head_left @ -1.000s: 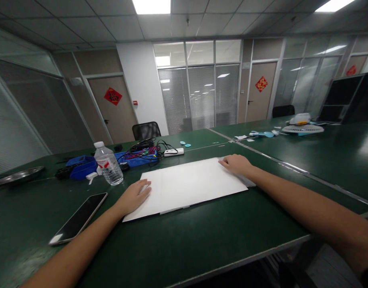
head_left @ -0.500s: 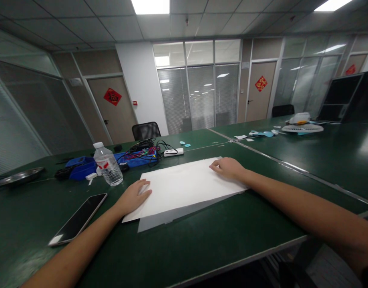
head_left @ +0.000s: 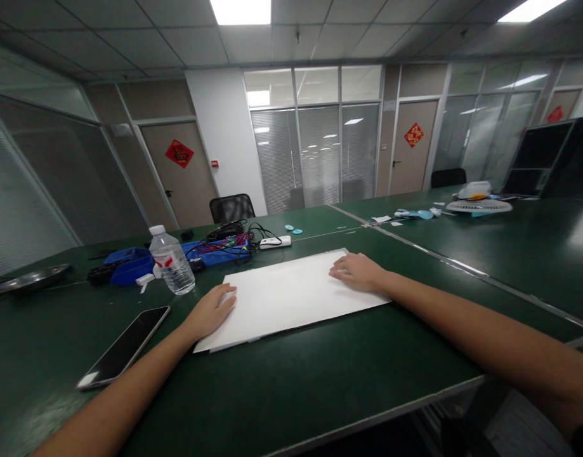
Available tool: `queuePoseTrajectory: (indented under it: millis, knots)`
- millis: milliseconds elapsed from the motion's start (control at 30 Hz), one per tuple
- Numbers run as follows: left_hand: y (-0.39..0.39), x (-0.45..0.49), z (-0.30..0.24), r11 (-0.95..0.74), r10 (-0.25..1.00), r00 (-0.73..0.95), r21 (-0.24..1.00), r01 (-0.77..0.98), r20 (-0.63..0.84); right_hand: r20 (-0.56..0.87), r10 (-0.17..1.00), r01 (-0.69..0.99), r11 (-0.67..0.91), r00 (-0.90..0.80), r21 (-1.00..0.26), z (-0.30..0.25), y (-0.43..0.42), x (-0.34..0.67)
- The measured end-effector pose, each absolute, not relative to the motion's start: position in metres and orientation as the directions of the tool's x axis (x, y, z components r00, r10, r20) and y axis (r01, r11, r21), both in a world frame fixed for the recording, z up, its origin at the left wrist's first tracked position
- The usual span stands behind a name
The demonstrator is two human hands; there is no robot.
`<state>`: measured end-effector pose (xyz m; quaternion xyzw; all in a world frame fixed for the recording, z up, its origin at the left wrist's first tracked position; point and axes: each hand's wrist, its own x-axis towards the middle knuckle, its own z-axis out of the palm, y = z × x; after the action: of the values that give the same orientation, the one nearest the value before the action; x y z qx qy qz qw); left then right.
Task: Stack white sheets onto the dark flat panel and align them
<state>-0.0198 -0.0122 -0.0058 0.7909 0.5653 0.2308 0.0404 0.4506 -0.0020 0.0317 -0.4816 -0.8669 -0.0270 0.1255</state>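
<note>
A large white sheet of paper (head_left: 281, 295) lies on the green table in front of me. A thin strip of a second sheet (head_left: 231, 346) peeks out beneath its near edge. My left hand (head_left: 211, 311) rests on the left end of the paper, thumb apart from the fingers. Over the right end lies my right hand (head_left: 360, 271), palm down with its fingers stretched toward the left. Neither hand grips anything that I can see.
Left of the paper are a phone (head_left: 124, 348) and an upright water bottle (head_left: 172, 261). Behind them sit blue trays (head_left: 219, 252) with tangled cables and a white power strip (head_left: 275, 242). A fan head (head_left: 479, 206) lies at the far right. The table's near edge (head_left: 391, 416) runs below.
The lower sheet, which stuck out well past the near edge, now lies almost fully under the white paper. My hands have shifted slightly to the left.
</note>
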Motion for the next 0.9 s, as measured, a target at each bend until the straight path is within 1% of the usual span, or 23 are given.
queuePoseTrajectory:
  millis: [100, 300, 533, 900]
  knots:
    - [-0.012, -0.020, -0.006, -0.362, 0.912, 0.258, 0.329, 0.872, 0.319, 0.240, 0.819, 0.834, 0.549, -0.521, -0.065, 0.030, -0.003, 0.449]
    - [-0.011, -0.020, -0.007, -0.369, 0.909, 0.260, 0.339, 0.866, 0.326, 0.255, 0.763, 0.780, 0.624, -0.594, -0.049, 0.027, -0.003, 0.446]
    - [-0.014, -0.018, -0.003, -0.363, 0.911, 0.253, 0.341, 0.867, 0.326, 0.260, 0.765, 0.787, 0.616, -0.589, -0.030, 0.027, -0.004, 0.443]
    - [-0.016, -0.017, 0.001, -0.340, 0.922, 0.251, 0.305, 0.890, 0.294, 0.273, 0.762, 0.792, 0.611, -0.587, -0.001, 0.024, -0.005, 0.440]
